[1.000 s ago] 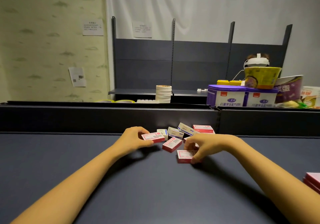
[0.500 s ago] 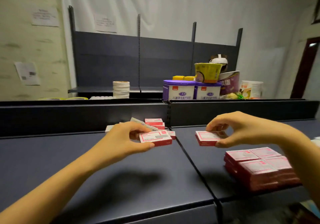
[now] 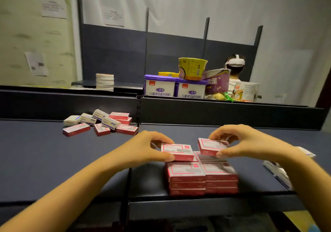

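2 red boxes in hand, head view. Left hand [image 3: 143, 149]: fingers clamped on the left box [image 3: 177, 151]. Right hand [image 3: 250, 142]: fingers pinching the right box [image 3: 211, 146]. Both boxes are held just above the neat stack [image 3: 186, 179] at the front of the shelf [image 3: 53, 160]. A loose pile [image 3: 100, 124] of red and white boxes lies well apart at the back left, not yet sorted. Judgement: roughly halfway through.
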{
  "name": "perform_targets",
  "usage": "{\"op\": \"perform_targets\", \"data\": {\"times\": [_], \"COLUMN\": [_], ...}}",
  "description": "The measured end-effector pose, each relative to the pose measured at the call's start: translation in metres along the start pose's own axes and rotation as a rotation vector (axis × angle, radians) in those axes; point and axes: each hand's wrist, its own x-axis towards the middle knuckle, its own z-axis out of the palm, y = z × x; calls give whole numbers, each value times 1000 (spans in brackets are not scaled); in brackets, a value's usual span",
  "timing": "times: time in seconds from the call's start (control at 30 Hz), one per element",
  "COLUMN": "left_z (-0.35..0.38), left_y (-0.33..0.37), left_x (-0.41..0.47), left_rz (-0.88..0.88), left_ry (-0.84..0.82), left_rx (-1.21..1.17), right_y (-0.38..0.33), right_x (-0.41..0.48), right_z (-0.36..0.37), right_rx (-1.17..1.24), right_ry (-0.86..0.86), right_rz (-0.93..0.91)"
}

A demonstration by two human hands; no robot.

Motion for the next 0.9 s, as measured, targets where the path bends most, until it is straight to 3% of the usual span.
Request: {"op": "perform_targets", "data": {"times": [0.33, 0.77, 0.9], "left_z": [22, 21, 16], "left_y": [8, 5, 7], "left_x": [6, 4, 4], "left_rz": [-130, -186, -182], "left_ry": [-12, -41, 18], "left_rx": [-68, -132, -106], "right_y": [22, 24, 18], "right_x": [5, 13, 13], "right_z": [6, 9, 9], "right_rx": [60, 61, 40], "right_ry": [-128, -193, -159], "right_rz": [-54, -54, -77]}}
